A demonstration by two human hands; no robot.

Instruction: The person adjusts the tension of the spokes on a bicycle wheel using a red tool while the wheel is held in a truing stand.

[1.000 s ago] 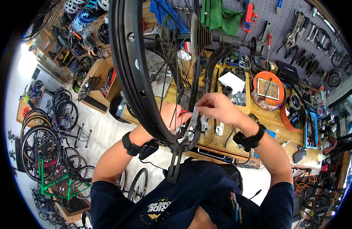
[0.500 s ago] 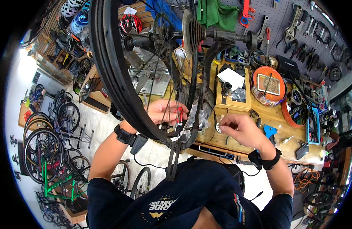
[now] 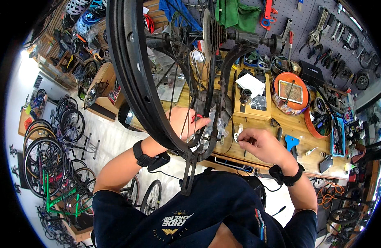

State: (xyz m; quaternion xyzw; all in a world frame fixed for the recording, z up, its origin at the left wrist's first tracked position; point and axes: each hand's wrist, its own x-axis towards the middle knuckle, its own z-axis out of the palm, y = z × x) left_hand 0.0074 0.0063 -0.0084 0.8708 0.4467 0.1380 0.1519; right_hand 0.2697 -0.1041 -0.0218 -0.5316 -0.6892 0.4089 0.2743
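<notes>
A bicycle wheel point(image 3: 132, 78) with a black rim stands upright in a dark truing stand point(image 3: 228, 68). Among its spokes, low inside the rim, is my left hand point(image 3: 183, 122), closed around a red spoke wrench point(image 3: 196, 118); the rim and spokes partly cover this hand. To the right of the stand my right hand point(image 3: 260, 144) hovers by the bench's front edge, thumb and fingers pinched together. A small silver piece point(image 3: 238, 131) shows at its fingertips; whether they grip it is unclear. The cassette point(image 3: 217, 35) sits at the wheel's hub.
On the wooden bench point(image 3: 260, 126) lie a cardboard box point(image 3: 252, 108), an orange round container point(image 3: 287, 108), a blue-handled tool point(image 3: 291, 142) and a blue tray point(image 3: 338, 136). Tools hang on the pegboard point(image 3: 306, 25) behind. Several bicycles point(image 3: 46, 161) stand along the left side.
My left hand has shifted up and right with the spoke wrench, its index finger now stretched farther past the spokes. The rim appears farther right. My right hand has barely moved.
</notes>
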